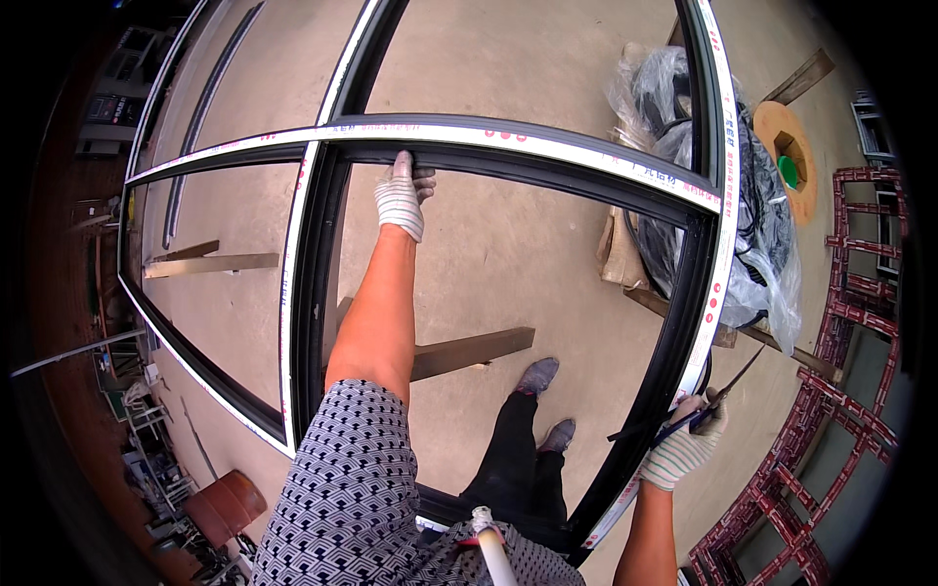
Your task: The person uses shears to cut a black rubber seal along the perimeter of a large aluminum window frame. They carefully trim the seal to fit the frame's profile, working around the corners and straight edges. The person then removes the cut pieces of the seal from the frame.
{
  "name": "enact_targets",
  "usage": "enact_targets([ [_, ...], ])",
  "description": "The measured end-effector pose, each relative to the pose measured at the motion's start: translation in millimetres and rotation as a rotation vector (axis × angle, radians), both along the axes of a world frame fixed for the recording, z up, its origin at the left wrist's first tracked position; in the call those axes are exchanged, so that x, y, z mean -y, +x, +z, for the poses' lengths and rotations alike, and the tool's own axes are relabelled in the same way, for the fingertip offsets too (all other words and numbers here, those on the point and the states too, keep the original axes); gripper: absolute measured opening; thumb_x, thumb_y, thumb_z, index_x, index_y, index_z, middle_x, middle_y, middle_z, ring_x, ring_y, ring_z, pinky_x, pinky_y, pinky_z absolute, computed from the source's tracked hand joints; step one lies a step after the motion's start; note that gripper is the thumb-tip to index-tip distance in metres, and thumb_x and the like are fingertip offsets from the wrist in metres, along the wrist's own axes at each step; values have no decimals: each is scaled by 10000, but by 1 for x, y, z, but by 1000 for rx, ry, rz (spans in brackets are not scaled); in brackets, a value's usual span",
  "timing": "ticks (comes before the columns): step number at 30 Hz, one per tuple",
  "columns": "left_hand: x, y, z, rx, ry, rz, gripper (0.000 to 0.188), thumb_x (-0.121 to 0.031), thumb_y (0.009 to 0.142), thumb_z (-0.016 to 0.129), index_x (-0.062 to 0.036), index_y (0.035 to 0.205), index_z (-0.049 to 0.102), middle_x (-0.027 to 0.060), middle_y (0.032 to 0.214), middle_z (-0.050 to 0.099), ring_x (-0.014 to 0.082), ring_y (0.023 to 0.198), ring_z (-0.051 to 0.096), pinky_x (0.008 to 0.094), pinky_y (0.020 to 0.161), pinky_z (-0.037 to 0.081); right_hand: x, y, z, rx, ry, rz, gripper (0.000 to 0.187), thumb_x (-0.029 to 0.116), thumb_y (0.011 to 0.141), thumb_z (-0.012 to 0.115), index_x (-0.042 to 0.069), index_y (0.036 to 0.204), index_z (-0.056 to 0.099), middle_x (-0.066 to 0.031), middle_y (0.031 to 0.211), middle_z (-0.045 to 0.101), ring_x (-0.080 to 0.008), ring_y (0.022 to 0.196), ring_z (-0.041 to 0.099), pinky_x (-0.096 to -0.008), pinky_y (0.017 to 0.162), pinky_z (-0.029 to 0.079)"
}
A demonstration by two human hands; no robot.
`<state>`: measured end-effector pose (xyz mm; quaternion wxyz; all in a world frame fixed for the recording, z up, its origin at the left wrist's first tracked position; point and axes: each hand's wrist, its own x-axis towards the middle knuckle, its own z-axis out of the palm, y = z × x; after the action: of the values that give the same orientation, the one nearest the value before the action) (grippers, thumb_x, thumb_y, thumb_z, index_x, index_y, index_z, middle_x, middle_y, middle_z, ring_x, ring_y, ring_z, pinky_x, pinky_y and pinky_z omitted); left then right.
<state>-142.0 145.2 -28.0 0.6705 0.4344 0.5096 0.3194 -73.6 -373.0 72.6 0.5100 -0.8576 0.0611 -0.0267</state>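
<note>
A large black window frame (508,140), faced with white printed protective film, stretches across the view before me. My left hand (401,200), in a white knit glove, is at the underside of its middle crossbar. One finger presses up against the bar and the others curl beside it; anything thin under them is hidden. At the frame's right side, my gloved right hand (677,451) closes around a scissors-like tool (700,418) with dark blue handles and a long pointed blade. A short black strip (635,430) sticks out beside that hand, across the frame's side bar.
Beyond the right bar lies a plastic-wrapped bundle (767,225) near a wooden spool (796,146). Dark red wrapped frames (850,313) stand farther right. Wooden beams (479,352) are below the frame. A rusty drum (225,506) and clutter occupy the lower left.
</note>
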Motion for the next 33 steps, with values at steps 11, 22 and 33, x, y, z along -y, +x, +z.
enact_targets([
  [11, -33, -37, -1, 13, -92, 382, 591, -645, 984, 507, -75, 1103, 613, 59, 745, 658, 134, 547, 601, 231, 435, 471, -12, -1, -5, 18, 111, 14, 339, -35, 960, 618, -11, 1288, 536, -58, 1087, 622, -101, 892, 582, -246, 802, 515],
  [22, 273, -59, 18, -13, -382, -474, 419, -422, 1053, 514, -28, 1047, 655, 91, 836, 694, 161, 618, 638, 286, 551, 532, 4, 10, -4, -103, 130, -56, 330, -9, 953, 628, -40, 1267, 532, -76, 996, 644, -124, 875, 595, -255, 800, 512],
  [33, 463, -96, 220, -76, 99, -1376, 347, -314, 1044, 556, 7, 1129, 653, 60, 849, 681, 109, 761, 627, 282, 744, 534, 66, -47, 110, -252, 656, -234, 260, 163, 989, 659, 86, 1214, 556, -45, 813, 627, -75, 505, 514, -224, 407, 425],
])
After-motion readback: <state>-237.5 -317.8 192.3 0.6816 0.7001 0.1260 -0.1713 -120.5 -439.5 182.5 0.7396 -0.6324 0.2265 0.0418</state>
